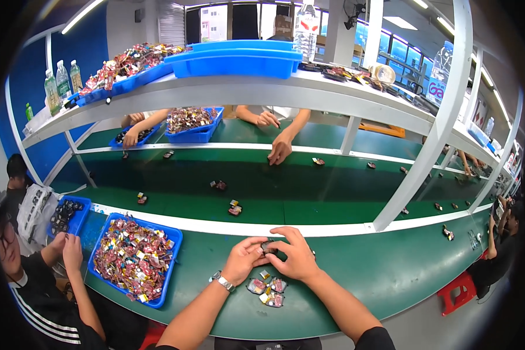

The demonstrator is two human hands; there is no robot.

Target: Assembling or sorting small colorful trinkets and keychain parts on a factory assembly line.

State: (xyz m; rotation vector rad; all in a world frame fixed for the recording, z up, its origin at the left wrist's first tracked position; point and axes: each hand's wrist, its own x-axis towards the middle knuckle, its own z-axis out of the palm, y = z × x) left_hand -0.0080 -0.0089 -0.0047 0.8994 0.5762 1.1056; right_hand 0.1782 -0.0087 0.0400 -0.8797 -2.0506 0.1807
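Observation:
Over the green bench, my left hand (243, 259) and my right hand (296, 255) meet, fingers bent inward and closed on a small black part (268, 247). My fingers cover most of it, so its exact kind does not show. A watch with a metal band (223, 282) is on my left wrist. Just below my hands lies a small cluster of electronic assemblies (268, 287), dark red and black with white and yellow pieces. To the left of my left forearm stands a blue tray (177, 245) heaped with similar small parts.
Beyond a white rail (309, 230) runs a green conveyor belt (274, 201) with scattered assemblies. A white post (414, 151) rises at right. Co-workers' hands (280, 149) work across the belt; another person (46, 291) sits at left beside a blue bin (79, 224). Overhead, a shelf carries blue trays (233, 61).

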